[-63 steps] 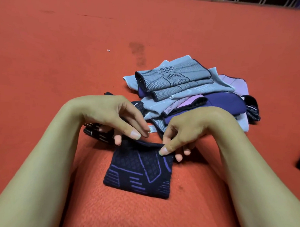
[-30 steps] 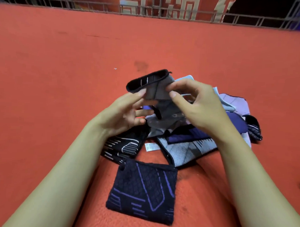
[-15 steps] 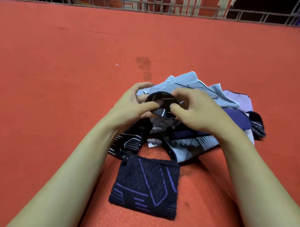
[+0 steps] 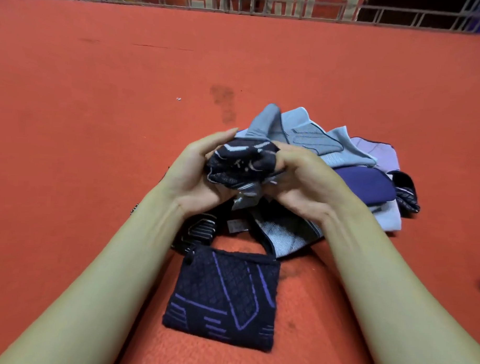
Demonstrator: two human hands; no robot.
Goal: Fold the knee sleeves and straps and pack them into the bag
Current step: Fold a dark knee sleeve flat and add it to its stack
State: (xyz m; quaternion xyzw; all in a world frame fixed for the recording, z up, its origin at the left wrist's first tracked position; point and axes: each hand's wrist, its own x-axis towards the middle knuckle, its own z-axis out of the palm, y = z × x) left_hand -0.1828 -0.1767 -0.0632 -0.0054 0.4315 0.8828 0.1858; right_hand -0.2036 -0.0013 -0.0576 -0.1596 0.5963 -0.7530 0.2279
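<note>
1. A bunched dark navy knit knee sleeve with pale line markings [image 4: 240, 165] is held above the red carpeted floor [image 4: 100, 109], raised over the pile so that it can be worked free of the other items.
2. The left hand [image 4: 195, 175] cups the sleeve from the side, its grip clenched round the fabric; the right hand [image 4: 301, 181] grasps the opposite end. Both grips are closed on the same sleeve, apparently so that it can be compressed into a compact fold.
3. A folded navy knee sleeve with purple line pattern [image 4: 224, 298] lies flat on the floor between the forearms, set apart as finished work.
4. The heap of unfolded grey, lilac and navy sleeves [image 4: 342, 169] lies just behind the hands, within reach.
5. No bag can be identified in view.
</note>
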